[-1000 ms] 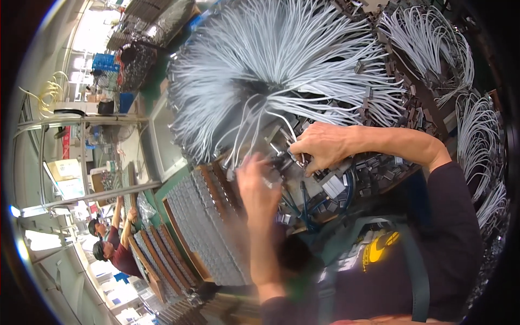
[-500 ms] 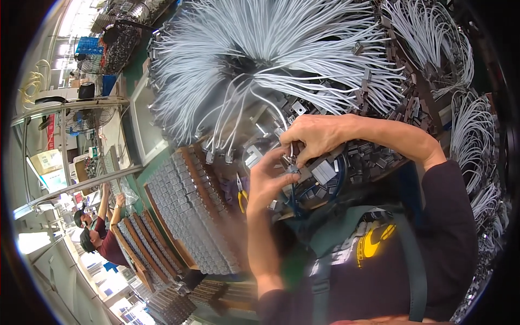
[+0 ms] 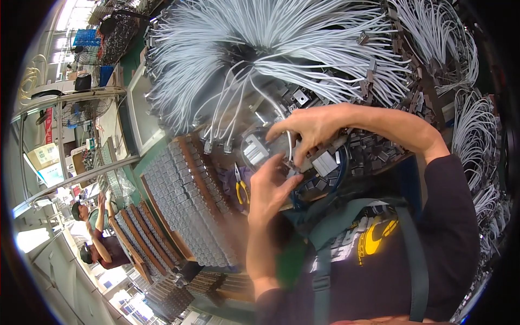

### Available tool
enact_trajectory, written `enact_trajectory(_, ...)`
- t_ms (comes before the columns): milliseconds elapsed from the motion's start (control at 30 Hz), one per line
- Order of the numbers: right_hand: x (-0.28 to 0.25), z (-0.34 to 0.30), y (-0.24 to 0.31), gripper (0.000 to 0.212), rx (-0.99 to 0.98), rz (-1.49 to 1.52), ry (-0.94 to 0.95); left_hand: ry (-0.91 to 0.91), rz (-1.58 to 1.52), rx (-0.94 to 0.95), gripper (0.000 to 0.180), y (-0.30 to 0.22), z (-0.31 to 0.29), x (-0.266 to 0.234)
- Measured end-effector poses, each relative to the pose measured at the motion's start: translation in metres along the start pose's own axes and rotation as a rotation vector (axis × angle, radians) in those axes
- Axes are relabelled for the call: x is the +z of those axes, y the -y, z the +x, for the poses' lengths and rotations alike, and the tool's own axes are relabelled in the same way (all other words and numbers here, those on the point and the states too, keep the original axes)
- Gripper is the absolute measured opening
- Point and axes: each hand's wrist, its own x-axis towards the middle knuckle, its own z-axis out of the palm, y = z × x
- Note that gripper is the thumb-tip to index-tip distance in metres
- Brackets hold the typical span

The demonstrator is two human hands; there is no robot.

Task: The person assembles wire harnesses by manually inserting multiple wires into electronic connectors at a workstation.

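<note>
My left hand [image 3: 265, 190] holds a small grey connector [image 3: 293, 177] between thumb and fingers, at the end of a white cable [image 3: 291, 142]. My right hand [image 3: 317, 129] arches over that cable with its fingers apart; its thumb tip comes down close to the connector, and whether it touches is hidden. Beyond both hands spreads a large fan of white cables [image 3: 216, 38]. A pale block [image 3: 254, 151] sits just left of my right fingertips. Several loose cable ends with metal plugs [image 3: 228, 146] lie farther left.
Pliers with yellow handles [image 3: 241, 189] lie left of my left hand. Small dark metal pieces [image 3: 368, 162] are heaped to the right, beside a ribbed light block [image 3: 325, 163]. Rows of grey parts on a wooden rack [image 3: 184, 200] stand left. Two people [image 3: 103, 246] work at the far left.
My right hand's fingers have spread from a pinch at the cable end and lifted away. My left hand stays at the connector. The people at the far left have shifted their arms.
</note>
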Motion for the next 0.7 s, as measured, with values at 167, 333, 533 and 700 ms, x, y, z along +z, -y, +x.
enact_trajectory(167,-0.004,0.027,-0.015,0.033,0.135,0.195,0.173,-0.079,-0.071,-0.100,0.072,0.016,-0.030,0.005)
enact_trajectory(333,0.015,0.041,-0.024,0.024,0.114,0.274,0.144,-0.226,-0.001,-0.037,0.070,0.023,-0.032,0.012)
enact_trajectory(533,0.017,0.029,-0.011,0.026,0.078,0.101,-0.011,-0.291,0.077,0.081,0.069,0.027,-0.019,0.024)
enact_trajectory(700,0.024,0.017,-0.014,0.025,0.041,0.093,-0.087,-0.386,0.137,0.227,0.060,0.035,-0.007,0.037)
